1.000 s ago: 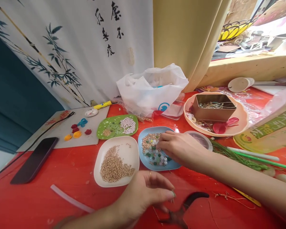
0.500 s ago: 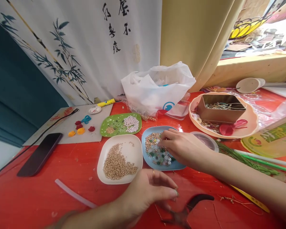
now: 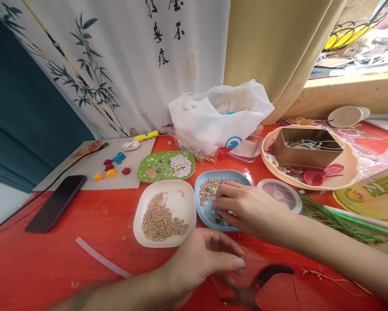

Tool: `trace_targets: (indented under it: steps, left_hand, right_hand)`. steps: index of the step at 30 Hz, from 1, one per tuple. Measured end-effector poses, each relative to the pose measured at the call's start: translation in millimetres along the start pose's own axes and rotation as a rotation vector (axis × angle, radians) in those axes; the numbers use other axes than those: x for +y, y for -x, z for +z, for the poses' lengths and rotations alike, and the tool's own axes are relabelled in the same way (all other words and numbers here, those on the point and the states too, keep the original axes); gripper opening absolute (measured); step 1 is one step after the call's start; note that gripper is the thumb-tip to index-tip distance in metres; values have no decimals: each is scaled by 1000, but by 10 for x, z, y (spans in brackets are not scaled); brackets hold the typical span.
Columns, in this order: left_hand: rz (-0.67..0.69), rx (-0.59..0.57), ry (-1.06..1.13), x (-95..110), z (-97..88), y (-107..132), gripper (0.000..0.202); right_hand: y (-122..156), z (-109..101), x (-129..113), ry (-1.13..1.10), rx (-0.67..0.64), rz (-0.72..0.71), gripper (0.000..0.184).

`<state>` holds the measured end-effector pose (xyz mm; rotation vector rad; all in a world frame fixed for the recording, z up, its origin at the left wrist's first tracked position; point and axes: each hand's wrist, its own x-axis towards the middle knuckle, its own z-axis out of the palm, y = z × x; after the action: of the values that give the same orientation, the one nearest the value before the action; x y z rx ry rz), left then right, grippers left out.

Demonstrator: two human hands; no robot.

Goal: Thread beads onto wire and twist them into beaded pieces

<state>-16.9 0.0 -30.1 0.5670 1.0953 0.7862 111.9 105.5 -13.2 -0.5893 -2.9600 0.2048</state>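
Observation:
My right hand (image 3: 245,205) reaches into the blue dish (image 3: 198,216), its fingers curled down among green, clear and gold beads (image 3: 209,188). The fingertips are partly hidden, so what they pinch does not show. Lower down, my left hand (image 3: 203,261) holds thumb and fingertips together around something tiny and pale that I cannot make out. A white dish (image 3: 185,205) of small gold beads (image 3: 159,222) stands just left of the blue one. Below the left hand, dark-handled pliers (image 3: 273,272) lie on the red table (image 3: 48,268).
Behind stand a green dish (image 3: 163,157) with pearly beads and a white plastic bag (image 3: 209,123). On the right are a peach tray (image 3: 352,168) holding a metal box (image 3: 305,155), a spool (image 3: 281,194) and green stems (image 3: 336,220). A phone (image 3: 56,203) lies left.
My right hand has shifted slightly within the blue dish, with its fingers now lower over the glassy beads. My left hand keeps its pinch. The whole view has turned slightly.

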Motion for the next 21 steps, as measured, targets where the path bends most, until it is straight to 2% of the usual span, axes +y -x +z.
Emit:
trace_targets:
  steps: [5, 12, 21]
  left_hand:
    - [-1, 6, 5, -1, -1, 6, 17]
    - [-3, -2, -1, -21, -12, -14, 17]
    - [0, -23, 34, 4, -11, 5, 16]
  right_hand:
    - [-75, 61, -91, 20, -18, -30, 16]
    - [-168, 144, -60, 100, -48, -87, 14]
    - [-305, -22, -158, 204, -151, -258, 10]
